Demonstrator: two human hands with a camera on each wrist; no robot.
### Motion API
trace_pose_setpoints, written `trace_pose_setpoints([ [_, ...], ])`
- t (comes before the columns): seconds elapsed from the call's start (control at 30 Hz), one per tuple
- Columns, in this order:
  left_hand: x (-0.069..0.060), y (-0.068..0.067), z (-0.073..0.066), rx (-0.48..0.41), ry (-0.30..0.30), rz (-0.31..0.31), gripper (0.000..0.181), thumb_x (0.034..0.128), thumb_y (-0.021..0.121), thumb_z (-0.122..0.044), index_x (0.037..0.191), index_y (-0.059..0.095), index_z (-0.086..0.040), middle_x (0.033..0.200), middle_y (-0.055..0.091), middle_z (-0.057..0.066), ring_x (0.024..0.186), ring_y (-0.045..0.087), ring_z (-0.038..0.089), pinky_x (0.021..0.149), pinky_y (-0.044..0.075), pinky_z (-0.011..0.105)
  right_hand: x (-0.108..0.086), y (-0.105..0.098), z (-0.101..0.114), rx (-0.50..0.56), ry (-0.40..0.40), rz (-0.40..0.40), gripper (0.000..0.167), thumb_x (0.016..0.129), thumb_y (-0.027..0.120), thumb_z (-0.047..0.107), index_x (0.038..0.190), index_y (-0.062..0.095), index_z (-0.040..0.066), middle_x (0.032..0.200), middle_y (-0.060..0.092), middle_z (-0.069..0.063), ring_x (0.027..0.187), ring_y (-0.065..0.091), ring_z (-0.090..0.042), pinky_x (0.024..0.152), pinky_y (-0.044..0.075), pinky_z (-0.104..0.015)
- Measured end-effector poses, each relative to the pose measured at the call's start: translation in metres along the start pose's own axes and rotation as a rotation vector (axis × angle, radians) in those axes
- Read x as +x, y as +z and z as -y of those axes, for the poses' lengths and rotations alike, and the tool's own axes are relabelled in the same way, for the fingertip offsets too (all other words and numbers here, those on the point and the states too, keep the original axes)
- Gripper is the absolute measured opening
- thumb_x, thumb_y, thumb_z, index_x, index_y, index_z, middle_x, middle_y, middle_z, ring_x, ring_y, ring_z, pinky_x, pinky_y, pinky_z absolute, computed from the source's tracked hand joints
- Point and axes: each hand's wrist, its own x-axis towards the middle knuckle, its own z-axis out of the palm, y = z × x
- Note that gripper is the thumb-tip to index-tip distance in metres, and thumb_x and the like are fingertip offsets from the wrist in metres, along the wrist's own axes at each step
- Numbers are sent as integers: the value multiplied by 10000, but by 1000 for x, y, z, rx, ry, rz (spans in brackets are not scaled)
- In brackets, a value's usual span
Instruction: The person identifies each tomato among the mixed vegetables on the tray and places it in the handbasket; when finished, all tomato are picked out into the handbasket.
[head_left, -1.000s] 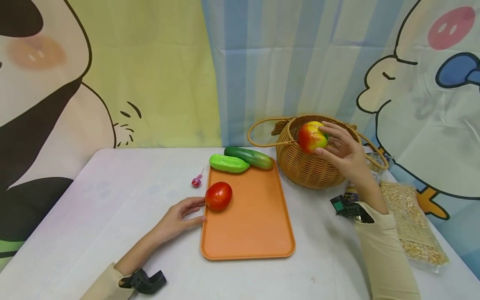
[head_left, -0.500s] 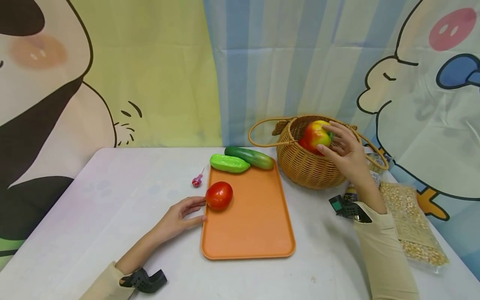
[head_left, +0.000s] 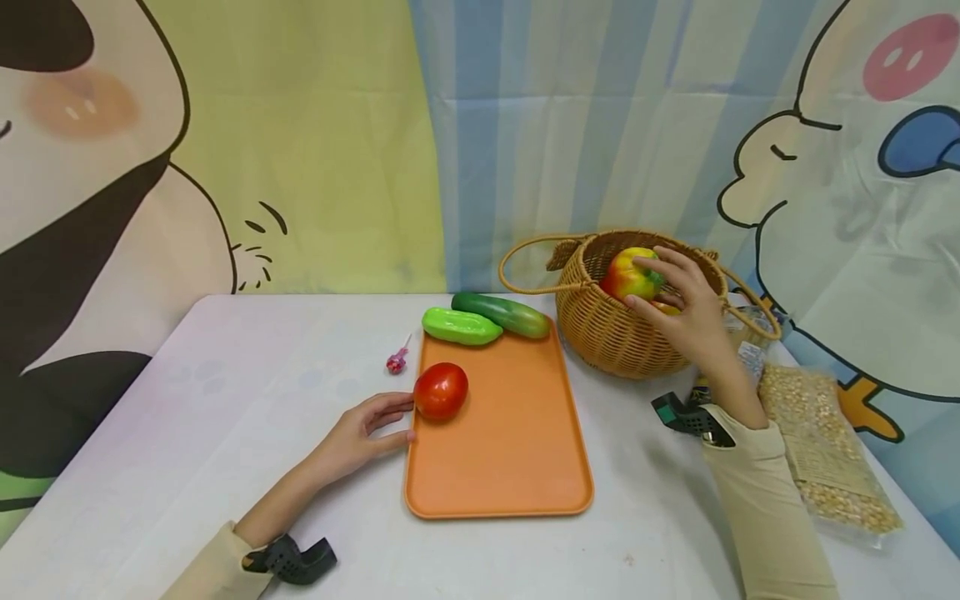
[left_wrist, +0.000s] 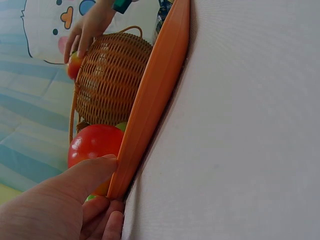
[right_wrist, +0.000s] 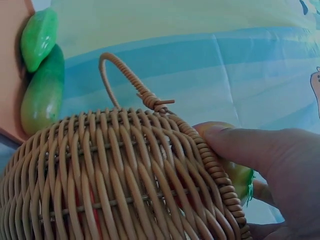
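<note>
In the head view my right hand [head_left: 686, 308] holds a red-and-yellow fruit with a green top [head_left: 628, 273] at the mouth of the wicker basket [head_left: 618, 337]. Thumb and fingers grip its sides. In the right wrist view the basket rim [right_wrist: 212, 167] hides most of that fruit. Another yellowish thing [head_left: 665, 308] shows inside the basket, mostly hidden. My left hand [head_left: 356, 433] rests against the left edge of the orange tray [head_left: 510, 450], thumb and fingertips touching it. Just beyond those fingertips, a red tomato [head_left: 441, 391] lies on the tray.
A light green vegetable [head_left: 461, 326] and a dark green cucumber [head_left: 501, 314] lie across the tray's far end. Left of the tray is a wrapped lollipop [head_left: 397, 360]. A clear bag of grains [head_left: 825, 450] and other packets lie beside my right forearm. A printed curtain [head_left: 517, 150] hangs behind the table.
The fruit in my right hand has shifted slightly right and turned at the basket mouth. A yellowish thing now shows beneath that hand. My left hand stays at the tray edge.
</note>
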Motion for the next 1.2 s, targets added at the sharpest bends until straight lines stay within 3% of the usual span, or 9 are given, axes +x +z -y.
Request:
trace_pose_setpoints([
  [0.13,0,0,0,1,-1,-1,556,858,754,-109,1339,519,45,1324,569,219,1230,556,357,1038,452,379,1,1,1,-69,-24,11,481,886,718,69,1347,580,72,1504,359,-187,1222,501,-450,830,406,11],
  [0.3,1,0,-1,-1,6,-1,554,859,753,-106,1338,520,44,1325,567,216,1231,555,354,1040,450,381,3,-2,1,-61,1,30,487,888,719,81,1353,575,67,1496,367,-190,1212,508,-458,816,424,4],
  [0.43,0,0,-1,0,-1,-1,554,859,753,-109,1338,520,45,1323,568,217,1227,559,355,1039,452,379,5,-5,3,-57,37,78,499,904,709,122,1377,555,78,1503,352,-197,1229,492,-461,898,555,-283],
  [0.53,0,0,-1,4,-1,0,552,861,752,-107,1338,520,45,1321,570,219,1225,560,357,1037,453,380,8,-6,4,-72,58,107,517,913,701,149,1396,532,79,1500,346,-221,1227,485,-467,932,507,-554],
  [0.57,-1,0,-1,4,1,0,551,861,751,-106,1338,520,46,1321,570,220,1225,560,358,1037,453,381,9,-6,5,-75,63,115,522,916,699,156,1401,524,77,1494,351,-226,1215,490,-471,928,495,-592],
  [0.9,0,0,0,2,4,0,553,861,751,-103,1340,518,45,1325,567,217,1233,553,358,1041,447,382,20,-10,6,-144,154,231,578,942,665,235,1442,445,46,1428,398,-282,1101,544,-515,901,497,-621],
  [1.2,0,0,0,-4,-8,8,556,867,747,-119,1347,513,38,1335,561,215,1236,554,354,1042,449,383,25,-13,4,-173,223,275,592,929,684,236,1436,452,38,1449,399,-284,1158,510,-550,929,484,-629],
])
